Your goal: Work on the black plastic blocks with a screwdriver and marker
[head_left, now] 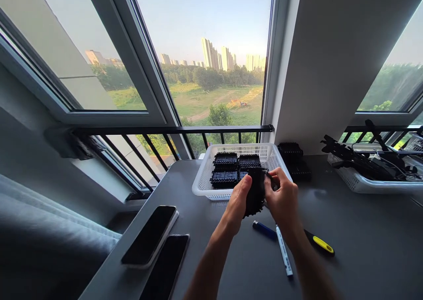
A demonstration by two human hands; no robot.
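My left hand [238,203] is closed around a flat black plastic part [254,196] with toothed edges, its thumb lying along the near face. At the part's upper right corner, my right hand [281,193] pinches with thumb and fingers; what lies between those fingertips is too small and dark to make out. Both hands are raised over the table, just in front of a white perforated basket [202,183]. Several similar black toothed parts [224,176] sit stacked inside that basket, some partly hidden behind the held one.
Below my hands lie a dark blue cylindrical object [264,230], a white marker [284,251] and a yellow-and-black handled tool [322,244]. Two phones [152,234] rest at the left. More black parts [294,161] and a second basket [363,185] of black items stand right, near a railing [211,129].
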